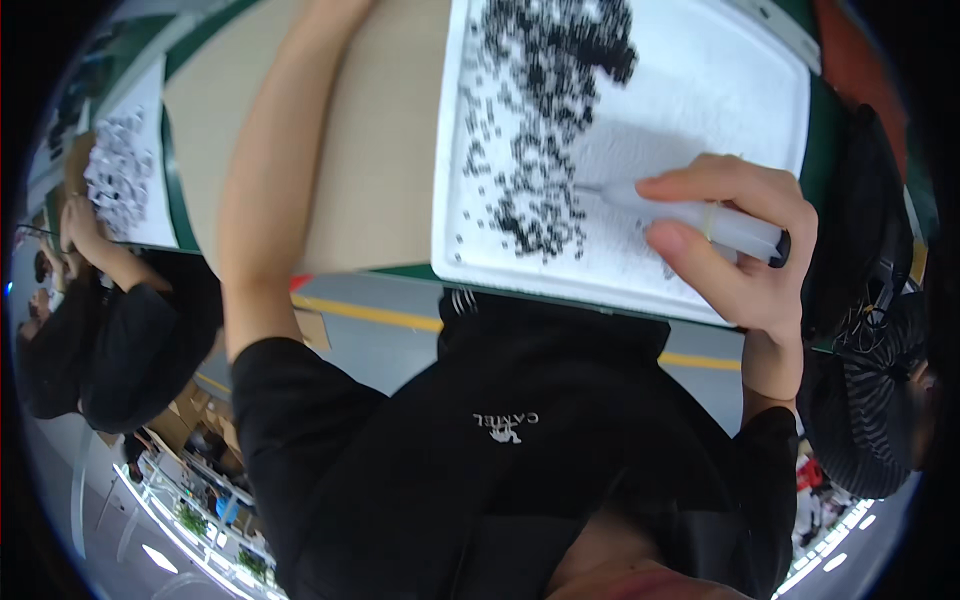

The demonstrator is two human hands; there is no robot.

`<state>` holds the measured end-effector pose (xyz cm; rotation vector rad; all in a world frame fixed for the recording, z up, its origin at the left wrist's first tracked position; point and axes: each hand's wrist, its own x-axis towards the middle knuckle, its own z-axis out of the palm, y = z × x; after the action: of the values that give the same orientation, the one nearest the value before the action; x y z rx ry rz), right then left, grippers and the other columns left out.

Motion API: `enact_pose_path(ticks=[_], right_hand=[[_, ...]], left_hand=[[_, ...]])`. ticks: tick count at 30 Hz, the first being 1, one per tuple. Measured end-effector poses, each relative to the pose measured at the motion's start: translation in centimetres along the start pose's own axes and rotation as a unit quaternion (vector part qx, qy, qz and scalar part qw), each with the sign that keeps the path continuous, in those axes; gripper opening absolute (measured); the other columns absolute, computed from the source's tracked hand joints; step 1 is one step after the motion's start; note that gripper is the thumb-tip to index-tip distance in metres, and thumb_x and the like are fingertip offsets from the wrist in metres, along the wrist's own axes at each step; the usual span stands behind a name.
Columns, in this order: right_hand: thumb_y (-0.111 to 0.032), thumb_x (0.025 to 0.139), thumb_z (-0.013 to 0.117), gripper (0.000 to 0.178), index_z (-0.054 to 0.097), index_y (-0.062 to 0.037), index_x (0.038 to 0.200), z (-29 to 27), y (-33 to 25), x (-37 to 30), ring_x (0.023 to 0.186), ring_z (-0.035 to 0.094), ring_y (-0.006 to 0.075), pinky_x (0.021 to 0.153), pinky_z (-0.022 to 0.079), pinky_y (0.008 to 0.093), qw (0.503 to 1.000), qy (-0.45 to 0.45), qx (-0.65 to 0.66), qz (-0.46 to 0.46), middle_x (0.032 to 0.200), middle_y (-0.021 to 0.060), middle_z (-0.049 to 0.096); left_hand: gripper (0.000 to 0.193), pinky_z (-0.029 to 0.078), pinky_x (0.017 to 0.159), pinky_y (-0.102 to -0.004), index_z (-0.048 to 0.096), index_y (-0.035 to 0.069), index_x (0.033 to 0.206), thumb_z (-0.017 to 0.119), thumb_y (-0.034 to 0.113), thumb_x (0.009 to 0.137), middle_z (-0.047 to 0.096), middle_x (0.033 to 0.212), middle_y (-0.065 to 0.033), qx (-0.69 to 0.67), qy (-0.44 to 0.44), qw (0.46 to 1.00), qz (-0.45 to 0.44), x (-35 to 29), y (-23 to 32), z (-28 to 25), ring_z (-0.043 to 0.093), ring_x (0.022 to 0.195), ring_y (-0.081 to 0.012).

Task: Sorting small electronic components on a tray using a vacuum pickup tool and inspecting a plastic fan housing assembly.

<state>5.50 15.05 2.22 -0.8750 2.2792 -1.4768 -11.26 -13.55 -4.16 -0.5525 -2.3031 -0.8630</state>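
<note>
My right hand [745, 225] is closed around a white needle-tipped tube [735, 228] that looks like a syringe, with a dark end cap. Its thin tip [590, 188] points left, at the edge of many tiny black parts [545, 185]. These parts lie scattered in a shallow white tray [690, 110], densest at its far side. Of my left arm only the forearm [275, 150] shows, reaching forward past the tray's left side. The upper edge of the picture cuts off my left hand.
A tan board [385, 150] lies left of the tray on the green-edged table. Farther left, another person's hand [80, 222] is beside a white sheet [155, 160] holding many small pale pieces. At the right are a dark bag-like item [860, 220] and someone in a striped top [865, 420].
</note>
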Motion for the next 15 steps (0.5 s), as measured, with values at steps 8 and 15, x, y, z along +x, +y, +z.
enact_pose_path(ticks=[8, 15], right_hand=[[-0.004, 0.089, 0.064, 0.025, 0.066, 0.0050, 0.112, -0.9, -0.2, -1.8, 0.062, 0.062, 0.0099, 0.060, 0.049, 0.0222, 0.974, 0.208, 0.080, 0.039, 0.080, 0.0101, 0.072], [-0.002, 0.090, 0.062, 0.032, 0.064, 0.0073, 0.120, -0.3, 2.1, -1.4, 0.065, 0.068, 0.0175, 0.059, 0.053, 0.0267, 0.930, 0.305, -0.137, -0.152, 0.079, 0.0127, 0.071]], left_hand=[[0.040, 0.059, 0.082, -0.0376, 0.057, -0.002, 0.109, 0.059, 0.036, 0.099, 0.066, 0.103, -0.0168, -0.585, 0.007, 0.712, -0.389, 1.0, 7.6, 0.1, 0.068, 0.096, -0.0291], [0.037, 0.063, 0.067, -0.0367, 0.045, 0.004, 0.097, 0.053, 0.039, 0.102, 0.065, 0.089, -0.0131, -0.566, -0.084, 0.672, -0.470, -0.9, 17.1, 0.4, 0.071, 0.084, -0.0265]])
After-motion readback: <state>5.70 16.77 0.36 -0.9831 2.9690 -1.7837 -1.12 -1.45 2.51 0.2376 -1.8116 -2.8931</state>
